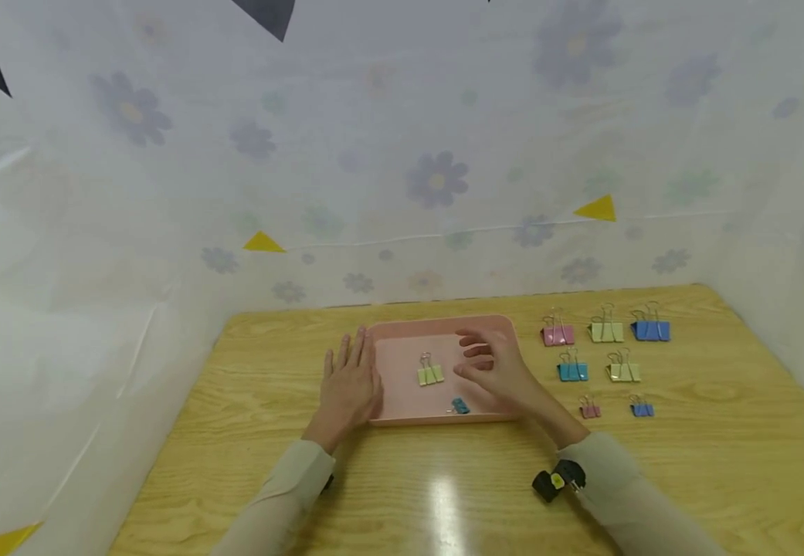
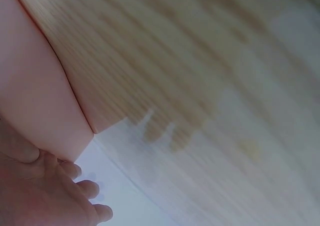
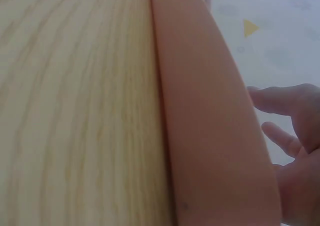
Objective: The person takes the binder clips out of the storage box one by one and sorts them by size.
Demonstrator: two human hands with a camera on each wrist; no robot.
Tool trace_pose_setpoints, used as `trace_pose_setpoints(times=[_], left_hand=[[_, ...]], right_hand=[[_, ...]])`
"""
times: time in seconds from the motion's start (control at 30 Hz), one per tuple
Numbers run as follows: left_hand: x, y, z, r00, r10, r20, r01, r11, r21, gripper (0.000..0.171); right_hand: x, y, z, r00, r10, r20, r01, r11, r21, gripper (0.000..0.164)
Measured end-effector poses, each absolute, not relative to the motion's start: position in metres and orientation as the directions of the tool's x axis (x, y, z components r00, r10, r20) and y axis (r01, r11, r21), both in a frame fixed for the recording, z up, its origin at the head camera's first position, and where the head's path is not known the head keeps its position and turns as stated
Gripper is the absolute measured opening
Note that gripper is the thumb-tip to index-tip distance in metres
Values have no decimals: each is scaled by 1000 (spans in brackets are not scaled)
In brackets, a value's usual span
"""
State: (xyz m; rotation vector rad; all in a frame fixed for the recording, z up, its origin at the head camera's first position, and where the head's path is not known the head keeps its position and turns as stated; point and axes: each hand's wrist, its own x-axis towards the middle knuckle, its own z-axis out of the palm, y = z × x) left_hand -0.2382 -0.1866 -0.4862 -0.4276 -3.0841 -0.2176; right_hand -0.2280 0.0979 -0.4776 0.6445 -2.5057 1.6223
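A pink tray (image 1: 415,422) lies on the wooden table. My left hand (image 1: 351,388) rests against its left side with straight fingers; in the left wrist view the hand (image 2: 45,191) touches the tray wall (image 2: 40,86). Over the tray's right part hovers my right hand (image 1: 502,372), its fingers loosely bent and apart, with nothing seen between them. Inside the tray a pale yellow binder clip (image 1: 431,376) stands near the middle. A small teal binder clip (image 1: 460,406) lies near the front wall. The right wrist view shows the right hand (image 3: 300,136) partly hidden behind the tray wall (image 3: 215,111).
Right of the tray, binder clips stand in rows: pink (image 1: 558,334), pale green (image 1: 607,332) and blue (image 1: 651,330) at the back, teal (image 1: 573,371) and cream (image 1: 625,372) in the middle, small pink (image 1: 590,411) and small blue (image 1: 642,410) in front. A flowered sheet (image 1: 388,154) hangs behind.
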Motion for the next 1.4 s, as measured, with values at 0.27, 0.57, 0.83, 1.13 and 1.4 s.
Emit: trace_pose_setpoints(times=[0.27,0.57,0.83,1.13,1.4], left_hand=[[-238,-189,-488,-962,269,50,274,952,139,61],[-237,-186,-487,-962,270,47,274,951,141,61],[-238,-189,-484,-965,262,28,264,956,128,61],[-240,-188,-485,-963,268,21,269,954,132,60],[-238,-186,-487,-959,276,59,282,945,163,60]], right_hand=[[-233,77,-487,-934,-298,199,-312,404,-860,61],[-238,62,-490,-945,-306,113,-245,435,-866,59],[-243,57,-492,-926,-365,97,-266,450,-853,48],[-244,58,-492,-922,-370,114,-306,518,-798,37],[-244,59,-495,-912,-386,143,-349,543,-764,25]])
